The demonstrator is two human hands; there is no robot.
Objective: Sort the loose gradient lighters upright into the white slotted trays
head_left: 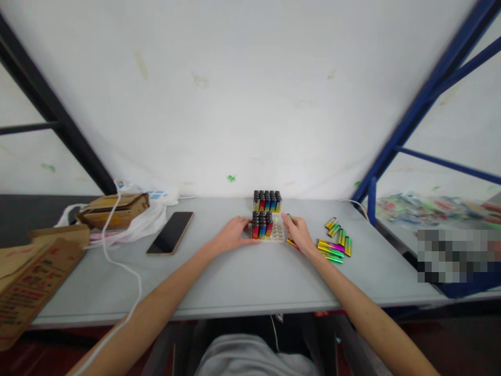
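A white tray with round slots (278, 233) lies on the grey table, its left part filled with upright black-topped coloured lighters (262, 225). My left hand (234, 233) is at the tray's left end, fingers and thumb around the leftmost lighters. Just right of the tray, my right hand (296, 233) pinches a green lighter (289, 216), mostly hidden by the fingers. Behind the tray stands another block of black-topped lighters (267, 201). Several loose shiny green, yellow and pink lighters (332, 249) lie to the right of my right hand, one partly under it.
A black phone (170, 233) lies left of my left hand. Farther left are cardboard boxes (116, 210), white plastic bags and a white cable (126, 267) crossing over my left forearm. A blue metal frame (407, 129) rises at the right, with bagged items (422, 211) beyond it.
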